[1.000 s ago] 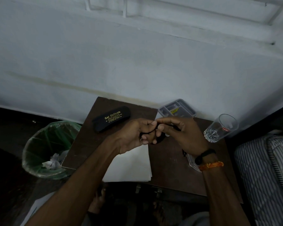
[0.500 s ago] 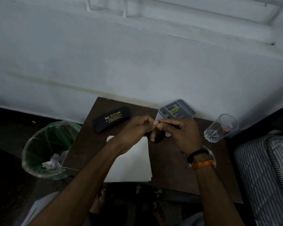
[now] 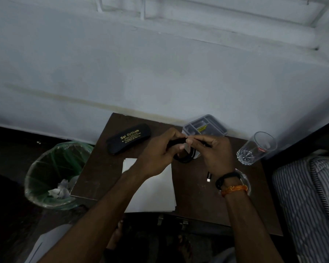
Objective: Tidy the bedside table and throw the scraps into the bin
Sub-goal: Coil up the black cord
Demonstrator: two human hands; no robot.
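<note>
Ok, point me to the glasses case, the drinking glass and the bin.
glasses case [image 3: 129, 138], head view, on the lid near its gold lettering.
drinking glass [image 3: 255, 149], head view, on its clear side wall.
bin [image 3: 44, 164], head view, on its green liner's left inner wall.

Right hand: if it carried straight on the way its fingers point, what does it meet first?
The right hand points left, fingertips already at those of the left hand over the coiled black cable. So the left hand comes first; beyond it lies the black glasses case, though depth is unclear.
</note>
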